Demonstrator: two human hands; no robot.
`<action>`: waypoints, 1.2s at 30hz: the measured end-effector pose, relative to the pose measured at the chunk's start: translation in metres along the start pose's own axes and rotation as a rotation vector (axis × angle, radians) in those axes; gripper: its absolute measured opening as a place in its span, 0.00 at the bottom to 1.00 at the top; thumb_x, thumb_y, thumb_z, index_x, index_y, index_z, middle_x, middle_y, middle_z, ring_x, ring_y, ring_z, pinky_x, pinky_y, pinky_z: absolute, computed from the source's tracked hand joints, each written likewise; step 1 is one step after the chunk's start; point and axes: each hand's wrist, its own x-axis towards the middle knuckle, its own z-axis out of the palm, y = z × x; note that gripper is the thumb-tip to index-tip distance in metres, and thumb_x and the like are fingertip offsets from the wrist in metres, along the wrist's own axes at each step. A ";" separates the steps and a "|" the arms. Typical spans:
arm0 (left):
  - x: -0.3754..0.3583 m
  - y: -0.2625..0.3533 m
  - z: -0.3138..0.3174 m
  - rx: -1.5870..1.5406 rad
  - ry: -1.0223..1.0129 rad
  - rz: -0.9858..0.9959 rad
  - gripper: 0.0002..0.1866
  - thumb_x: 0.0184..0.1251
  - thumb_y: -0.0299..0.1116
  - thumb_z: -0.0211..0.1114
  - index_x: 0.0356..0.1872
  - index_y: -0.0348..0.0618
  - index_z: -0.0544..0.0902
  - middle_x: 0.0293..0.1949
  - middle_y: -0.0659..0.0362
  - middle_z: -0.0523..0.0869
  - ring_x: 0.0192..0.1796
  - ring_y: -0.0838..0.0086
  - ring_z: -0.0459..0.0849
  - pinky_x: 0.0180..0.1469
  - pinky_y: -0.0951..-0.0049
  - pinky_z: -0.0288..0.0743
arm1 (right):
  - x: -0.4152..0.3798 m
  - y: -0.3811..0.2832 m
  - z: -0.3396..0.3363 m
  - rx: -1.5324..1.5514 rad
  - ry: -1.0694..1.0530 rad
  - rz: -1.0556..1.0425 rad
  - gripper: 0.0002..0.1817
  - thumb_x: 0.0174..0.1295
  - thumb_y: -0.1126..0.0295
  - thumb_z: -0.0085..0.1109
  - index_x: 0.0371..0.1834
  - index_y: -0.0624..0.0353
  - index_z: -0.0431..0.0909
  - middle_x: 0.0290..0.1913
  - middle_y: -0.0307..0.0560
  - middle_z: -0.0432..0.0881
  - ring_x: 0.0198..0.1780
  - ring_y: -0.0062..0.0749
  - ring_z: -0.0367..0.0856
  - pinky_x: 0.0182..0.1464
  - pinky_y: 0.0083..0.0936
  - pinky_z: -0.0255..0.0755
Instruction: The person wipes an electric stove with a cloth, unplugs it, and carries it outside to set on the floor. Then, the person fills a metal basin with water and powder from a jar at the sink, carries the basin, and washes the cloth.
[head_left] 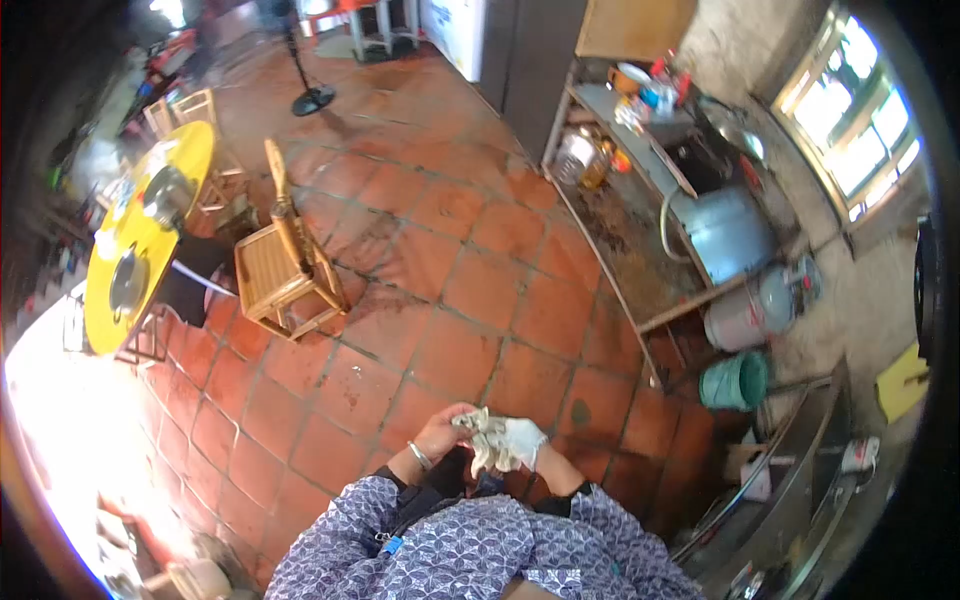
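In front of my waist, a dirty white work glove (488, 445) hangs crumpled between my two hands. Bare, with a silver bangle at the wrist, my left hand (438, 434) pinches the glove's upper left side. My right hand (523, 441) wears a white glove and is closed against the right side of the loose one; its fingertips are partly hidden. Patterned purple-and-white sleeves cover both arms, with dark cuffs showing at the wrists.
A bamboo chair (272, 272) stands on the red tile floor (470, 265), beside a yellow table (140, 240) holding pots. At right are a counter (625, 235) with a metal stove, a gas cylinder (745, 322), and a green bucket (735, 381). A fan base (313, 99) stands farther back.
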 end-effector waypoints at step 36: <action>-0.131 -0.017 -0.104 -0.456 0.519 0.319 0.20 0.58 0.22 0.61 0.53 0.42 0.69 0.45 0.58 0.78 0.48 0.71 0.78 0.52 0.69 0.73 | 0.080 0.006 0.227 -1.248 -0.284 0.111 0.14 0.62 0.68 0.53 0.47 0.65 0.77 0.43 0.41 0.82 0.38 0.18 0.78 0.40 0.16 0.72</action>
